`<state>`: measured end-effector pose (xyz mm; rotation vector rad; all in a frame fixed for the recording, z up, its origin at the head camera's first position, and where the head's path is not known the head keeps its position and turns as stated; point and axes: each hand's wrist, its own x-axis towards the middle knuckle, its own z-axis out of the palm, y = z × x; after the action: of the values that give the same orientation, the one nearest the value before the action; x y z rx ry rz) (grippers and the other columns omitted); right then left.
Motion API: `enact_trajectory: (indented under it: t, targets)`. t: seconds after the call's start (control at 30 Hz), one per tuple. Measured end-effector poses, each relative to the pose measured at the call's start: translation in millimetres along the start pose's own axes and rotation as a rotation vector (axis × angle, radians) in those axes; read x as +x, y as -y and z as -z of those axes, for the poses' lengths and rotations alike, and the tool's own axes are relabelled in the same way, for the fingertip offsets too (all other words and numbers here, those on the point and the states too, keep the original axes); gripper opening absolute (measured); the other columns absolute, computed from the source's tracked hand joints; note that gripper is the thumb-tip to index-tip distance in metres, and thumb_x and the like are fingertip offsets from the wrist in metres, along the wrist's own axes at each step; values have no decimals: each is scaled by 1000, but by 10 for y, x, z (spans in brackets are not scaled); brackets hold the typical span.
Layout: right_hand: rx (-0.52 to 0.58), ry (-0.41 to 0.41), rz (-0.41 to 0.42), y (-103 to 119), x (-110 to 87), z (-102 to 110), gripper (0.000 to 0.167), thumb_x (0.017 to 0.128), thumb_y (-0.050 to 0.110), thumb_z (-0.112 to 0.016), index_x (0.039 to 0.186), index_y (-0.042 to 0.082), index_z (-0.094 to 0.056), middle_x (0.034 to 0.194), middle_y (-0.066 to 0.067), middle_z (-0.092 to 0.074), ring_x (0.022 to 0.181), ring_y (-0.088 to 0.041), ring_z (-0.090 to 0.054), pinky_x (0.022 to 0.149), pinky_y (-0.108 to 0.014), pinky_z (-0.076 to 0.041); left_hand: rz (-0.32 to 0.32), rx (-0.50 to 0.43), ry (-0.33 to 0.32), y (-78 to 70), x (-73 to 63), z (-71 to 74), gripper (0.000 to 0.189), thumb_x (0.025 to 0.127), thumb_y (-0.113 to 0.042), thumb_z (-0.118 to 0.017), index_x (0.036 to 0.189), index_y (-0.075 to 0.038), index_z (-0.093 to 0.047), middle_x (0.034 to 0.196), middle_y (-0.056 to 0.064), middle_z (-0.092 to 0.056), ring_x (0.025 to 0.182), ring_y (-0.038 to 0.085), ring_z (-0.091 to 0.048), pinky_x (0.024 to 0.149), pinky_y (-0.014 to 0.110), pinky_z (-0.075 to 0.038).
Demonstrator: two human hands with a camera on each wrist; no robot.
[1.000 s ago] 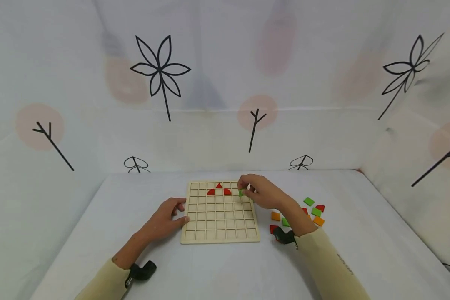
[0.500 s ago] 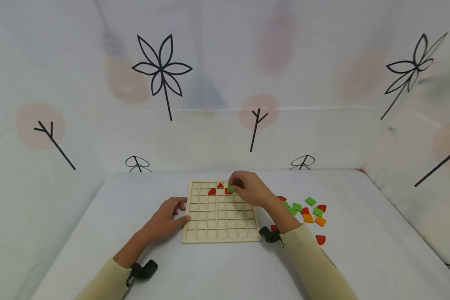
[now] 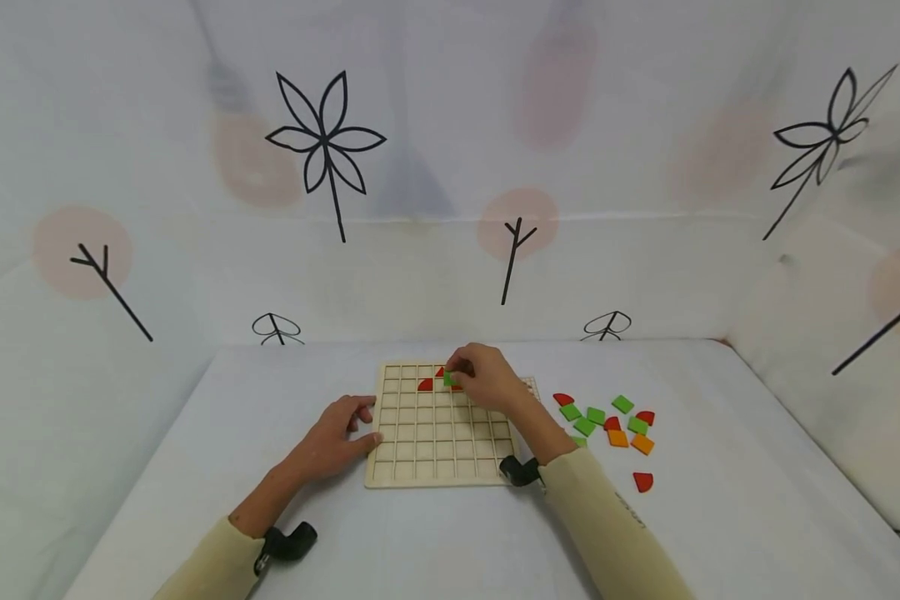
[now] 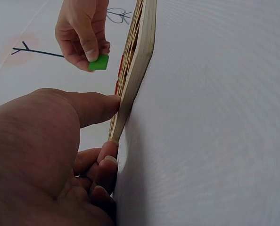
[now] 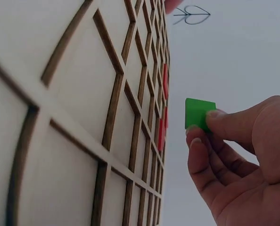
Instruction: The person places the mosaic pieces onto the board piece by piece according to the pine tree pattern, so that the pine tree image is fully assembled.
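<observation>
A pale wooden grid board (image 3: 405, 454) lies flat on the white table. My right hand (image 3: 487, 379) pinches a green square tile (image 5: 196, 112) between thumb and fingertips, raised over the board's far rows. Under and beside it, a red quarter-circle tile (image 3: 425, 385) and a red triangle (image 3: 439, 372) sit in board squares, with another red piece partly hidden by the right hand. My left hand (image 3: 337, 437) rests at the board's left edge. Its thumb (image 4: 100, 109) lies extended against the rim, with the fingertips lower along the same edge.
Right of the board lie loose tiles: several green squares (image 3: 596, 415), orange squares (image 3: 642, 444) and red quarter circles (image 3: 643, 482). A small-gridded pale piece (image 3: 528, 383) shows behind the right wrist. White patterned cloth (image 3: 420, 275) walls the table's back and sides.
My right hand has moved left across the board's far rows with the green tile, from the right side to near the red triangle. The left hand has stayed at the board's edge.
</observation>
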<state>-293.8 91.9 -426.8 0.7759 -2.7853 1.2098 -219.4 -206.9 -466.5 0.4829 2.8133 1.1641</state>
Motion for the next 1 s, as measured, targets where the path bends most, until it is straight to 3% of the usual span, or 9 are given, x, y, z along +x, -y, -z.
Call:
enact_trajectory:
  t: [0.23, 0.47, 1.0]
  targets:
    - [-7, -37, -4, 47, 54, -74, 10, 103, 5, -67, 108, 5, -76, 102, -6, -71, 88, -19, -66, 78, -37, -56, 13, 7, -1, -15, 11, -10, 62, 98, -20, -76, 152, 0, -52, 116, 1, -58, 101, 17, -48, 88, 33, -41]
    - [-15, -61, -63, 35, 78, -170, 8, 102, 6, -69, 105, 7, -76, 99, -5, -71, 92, -23, -67, 82, -42, -56, 33, 9, 11, -9, 9, -27, 62, 99, -20, -76, 152, 0, -51, 116, 0, -57, 102, 17, -47, 88, 34, -41]
    - [-54, -93, -47, -74, 103, -284, 10, 102, 6, -69, 103, 8, -78, 99, -6, -63, 86, -22, -63, 78, -39, -54, 19, 23, 8, -8, -1, -3, 62, 99, -20, -76, 152, 0, -51, 115, 1, -57, 101, 17, -47, 87, 33, -40]
